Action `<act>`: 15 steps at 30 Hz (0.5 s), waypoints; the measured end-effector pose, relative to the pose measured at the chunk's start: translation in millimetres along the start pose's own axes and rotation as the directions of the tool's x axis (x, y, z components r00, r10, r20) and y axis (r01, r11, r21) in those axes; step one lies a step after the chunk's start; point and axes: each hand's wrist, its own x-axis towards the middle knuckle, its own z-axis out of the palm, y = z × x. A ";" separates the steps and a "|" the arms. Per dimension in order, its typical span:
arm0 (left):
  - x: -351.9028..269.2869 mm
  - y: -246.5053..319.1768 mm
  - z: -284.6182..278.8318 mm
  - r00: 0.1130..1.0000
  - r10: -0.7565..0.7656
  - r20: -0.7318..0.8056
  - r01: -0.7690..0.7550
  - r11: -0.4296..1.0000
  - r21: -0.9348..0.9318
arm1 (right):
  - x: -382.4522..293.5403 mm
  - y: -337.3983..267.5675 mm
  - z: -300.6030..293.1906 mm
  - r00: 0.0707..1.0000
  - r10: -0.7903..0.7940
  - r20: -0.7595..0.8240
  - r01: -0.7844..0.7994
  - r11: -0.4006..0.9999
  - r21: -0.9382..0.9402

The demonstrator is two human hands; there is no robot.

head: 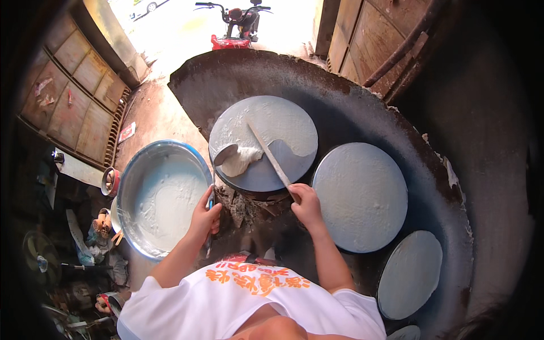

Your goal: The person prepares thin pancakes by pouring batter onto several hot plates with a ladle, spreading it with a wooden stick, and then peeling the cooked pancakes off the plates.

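My left hand (206,216) grips the handle of a metal ladle (225,154), its bowl at the left side of a round griddle (293,165). A thick lump of white batter (238,165) lies against the ladle. My right hand (307,206) holds a long flat wooden spreader (272,158) slanting across that griddle. A thin batter layer (276,117) covers the griddle's far part, while its near right part shows bare. Beside my left hand, a blue-rimmed metal basin (138,182) contains white batter (174,212). To the right, a second griddle carries a round batter sheet (361,199).
Further round the curved dark stove top (344,100), another coated round griddle (410,276) stands low right, with part of one more below. A red bowl (110,181) sits left of the basin. Beyond are a motorbike (233,25) and panelled doors (76,89); a fan (40,259) stands lower left.
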 end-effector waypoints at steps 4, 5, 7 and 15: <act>-27.2 2.5 -13.9 0.991 0.101 0.085 -0.113 0.982 0.150 | -43.0 -39.1 1.8 0.994 -0.074 0.085 0.097 0.946 -0.308; -27.4 14.0 -28.2 0.989 0.117 0.096 -0.130 0.980 0.148 | -64.7 -40.5 2.6 0.999 -0.023 0.050 0.035 0.965 -0.260; -24.8 31.4 -56.7 0.928 0.344 0.141 -0.364 0.918 0.160 | -76.6 -49.8 48.0 0.944 0.255 -0.208 -0.181 0.930 0.321; -37.7 83.7 -113.9 0.781 0.562 0.272 -0.529 0.827 -0.192 | 60.6 -98.1 327.3 0.783 0.611 0.117 -0.379 0.320 0.868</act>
